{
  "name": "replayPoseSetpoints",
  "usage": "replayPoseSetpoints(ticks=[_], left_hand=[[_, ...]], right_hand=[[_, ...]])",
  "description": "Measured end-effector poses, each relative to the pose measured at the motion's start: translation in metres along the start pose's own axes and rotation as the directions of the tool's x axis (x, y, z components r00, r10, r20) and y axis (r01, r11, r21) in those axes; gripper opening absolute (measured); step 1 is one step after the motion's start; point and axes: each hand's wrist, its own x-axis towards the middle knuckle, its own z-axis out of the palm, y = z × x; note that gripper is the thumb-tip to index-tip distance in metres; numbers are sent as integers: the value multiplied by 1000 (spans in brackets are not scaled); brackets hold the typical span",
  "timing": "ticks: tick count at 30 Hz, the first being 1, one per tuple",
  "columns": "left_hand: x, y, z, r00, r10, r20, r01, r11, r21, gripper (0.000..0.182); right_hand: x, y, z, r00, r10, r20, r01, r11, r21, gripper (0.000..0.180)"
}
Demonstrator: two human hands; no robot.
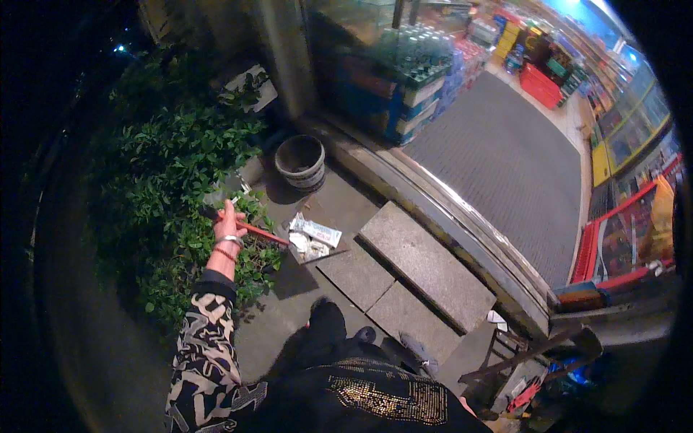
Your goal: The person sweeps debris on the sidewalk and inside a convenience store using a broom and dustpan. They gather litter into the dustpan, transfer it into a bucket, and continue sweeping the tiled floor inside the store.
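Note:
My left hand (229, 222) is closed around a red handle (265, 234), stretched out over a leafy green bush (184, 157). At the handle's far end is what looks like a dustpan (331, 256), mostly hidden under litter. On it lie a white and blue wrapper (319, 231) bearing print and crumpled white paper (307, 247). A dark shadow falls on the pavement just below the pan, which appears raised off the ground. Out of view is my right hand.
A worn bucket (301, 165) stands by the wall. Stone steps (427, 265) lead up to a shop doorway with a grey mat (503, 162). Crates of bottles (417, 81) are stacked inside. A wooden stool-like frame (509, 357) stands at lower right.

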Motion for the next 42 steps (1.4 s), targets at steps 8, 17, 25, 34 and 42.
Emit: replayPoseSetpoints(ticks=[8,17,25,34,42], left_hand=[[128,88,122,992,103,-78,-105,994,-19,58],[302,110,294,818,564,-111,-486,782,390,32],[343,7,381,590,644,486,-787,324,526,26],[296,-93,434,538,-114,835,-825,-273,494,17],[274,-102,474,472,-470,746,-879,-316,357,23]], right_hand=[[35,-88,-174,930,308,-202,-62,671,739,19],[142,-199,-328,945,294,-144,-215,889,404,14],[212,-400,-461,977,186,-102,-70,738,671,13],[266,-534,-522,999,-32,-9,28,654,756,12],[279,-556,-549,996,-81,44,15,615,788,12]])
